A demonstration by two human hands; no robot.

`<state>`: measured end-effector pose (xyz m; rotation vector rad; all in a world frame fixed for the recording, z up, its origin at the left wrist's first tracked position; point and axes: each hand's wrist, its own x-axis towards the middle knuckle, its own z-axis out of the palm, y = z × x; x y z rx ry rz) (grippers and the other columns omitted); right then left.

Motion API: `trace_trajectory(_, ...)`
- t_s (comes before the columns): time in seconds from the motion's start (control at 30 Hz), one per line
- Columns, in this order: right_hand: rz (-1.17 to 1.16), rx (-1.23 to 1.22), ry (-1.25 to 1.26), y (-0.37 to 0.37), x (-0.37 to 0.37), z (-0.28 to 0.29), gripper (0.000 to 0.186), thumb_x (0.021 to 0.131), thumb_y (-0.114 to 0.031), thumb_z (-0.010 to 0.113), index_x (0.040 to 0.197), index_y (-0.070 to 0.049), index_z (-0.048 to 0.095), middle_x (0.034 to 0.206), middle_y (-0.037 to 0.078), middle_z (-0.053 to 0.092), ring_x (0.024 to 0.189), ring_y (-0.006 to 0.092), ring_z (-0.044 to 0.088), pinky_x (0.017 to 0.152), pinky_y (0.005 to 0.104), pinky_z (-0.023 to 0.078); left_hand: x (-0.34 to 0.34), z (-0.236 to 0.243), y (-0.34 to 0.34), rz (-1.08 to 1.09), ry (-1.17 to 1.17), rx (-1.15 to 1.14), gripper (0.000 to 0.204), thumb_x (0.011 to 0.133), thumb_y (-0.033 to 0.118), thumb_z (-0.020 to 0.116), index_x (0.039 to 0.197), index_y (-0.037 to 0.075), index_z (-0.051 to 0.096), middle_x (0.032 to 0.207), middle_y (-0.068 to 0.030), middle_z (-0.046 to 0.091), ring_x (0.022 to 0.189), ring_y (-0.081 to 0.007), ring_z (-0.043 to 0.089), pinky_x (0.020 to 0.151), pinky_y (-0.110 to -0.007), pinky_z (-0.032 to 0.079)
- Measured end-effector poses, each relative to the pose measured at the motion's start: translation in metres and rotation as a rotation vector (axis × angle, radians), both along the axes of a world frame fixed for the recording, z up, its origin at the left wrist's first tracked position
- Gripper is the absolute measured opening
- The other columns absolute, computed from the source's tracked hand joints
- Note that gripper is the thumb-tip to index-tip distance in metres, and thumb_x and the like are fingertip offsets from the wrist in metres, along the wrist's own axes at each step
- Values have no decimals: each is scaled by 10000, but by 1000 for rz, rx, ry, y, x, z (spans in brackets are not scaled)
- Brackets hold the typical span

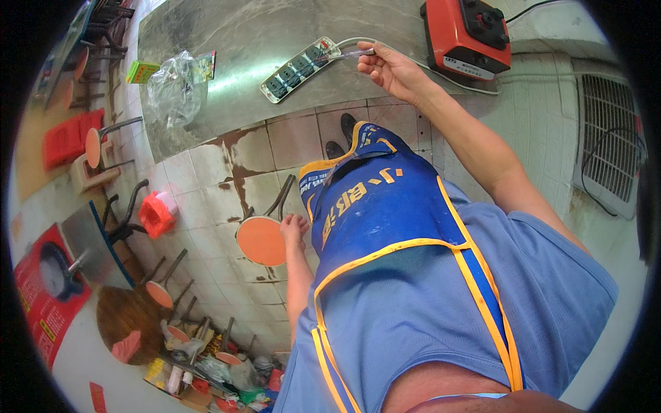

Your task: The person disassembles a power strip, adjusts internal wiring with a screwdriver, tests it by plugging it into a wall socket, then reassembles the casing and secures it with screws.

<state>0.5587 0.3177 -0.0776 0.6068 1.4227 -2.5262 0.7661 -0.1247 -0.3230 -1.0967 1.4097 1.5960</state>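
My right hand (390, 72) is closed on a thin, screwdriver-like tool (354, 54), held over the near end of a long power strip (289, 76). The strip lies on a grey marble-look counter (227, 124), with dark parts inside its pale body and a white cord at one end. My left hand (295, 227) hangs low beside my blue apron (365, 199), fingers curled together; whatever they may hold is too small to make out. In the picture it sits by a round orange stool seat (260, 241).
A red machine (458, 45), a clear plastic bag (172, 93) and a green packet (140, 72) rest on the counter. A grated vent panel (606, 138) is at the right. Stools (160, 294), a red basin (155, 215) and heaped clutter (241, 375) stand at the left and lower left.
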Motion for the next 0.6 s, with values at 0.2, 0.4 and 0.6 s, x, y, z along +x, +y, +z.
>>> trace_trajectory(0.2,55,9,21,-10,-15,4,396,1104,-339,497,1359,-48,579,1056,75,660,966,158,703,717,198,605,7,-3,10,-5,14,11,415,935,62,628,1318,-44,509,1006,-120,666,799,-193,678,640,-322,591)
trace_trajectory(0.4,66,13,-34,-23,-23,-4,412,1117,-333,463,1367,-24,569,1036,88,661,935,134,700,678,168,602,11,-5,15,43,22,16,467,946,76,622,1375,-45,484,1046,-138,667,833,-202,679,666,-326,594)
trace_trajectory(0.6,59,10,-72,-21,-28,-9,425,1111,-346,470,1360,-17,575,1033,92,659,921,134,698,675,168,605,18,-2,20,77,29,15,462,953,91,621,1373,-46,486,1106,-152,662,862,-210,680,700,-338,598)
